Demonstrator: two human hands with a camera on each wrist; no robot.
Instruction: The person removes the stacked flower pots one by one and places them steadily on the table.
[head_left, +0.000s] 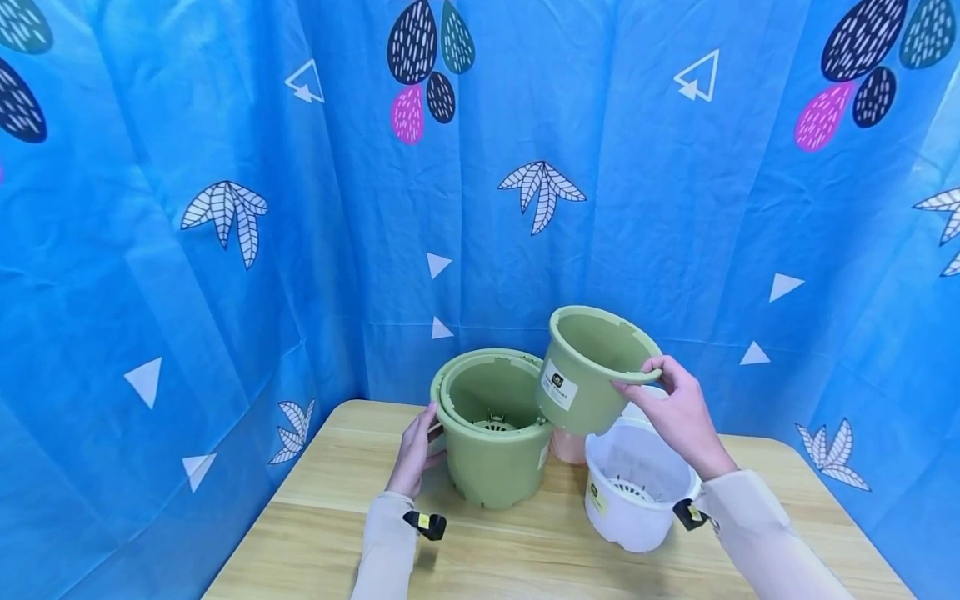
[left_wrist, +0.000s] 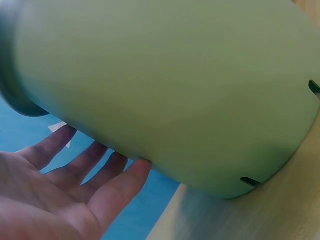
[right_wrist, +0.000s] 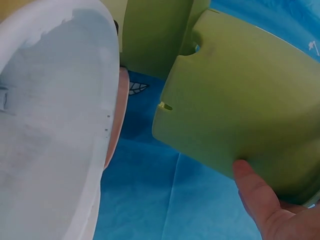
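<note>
On the table stands a large green plastic pot [head_left: 495,471] with a second green pot [head_left: 480,387] nested inside, its slotted bottom showing. My left hand [head_left: 412,450] is at its left side, below the rim. In the left wrist view, the spread fingertips [left_wrist: 142,167] touch the pot's outer wall. My right hand [head_left: 678,408] grips the rim of a smaller green pot [head_left: 577,400], raised and tilted, with a white label on its side. This pot overlaps the nested pots' right edge in the head view. Below the right hand sits a white pot [head_left: 626,517] with a slotted bottom.
A pinkish pot [head_left: 567,447] is mostly hidden behind the raised green pot and the white pot. The wooden table [head_left: 330,500] reaches back to a blue patterned curtain [head_left: 480,275] that hangs behind and along the sides.
</note>
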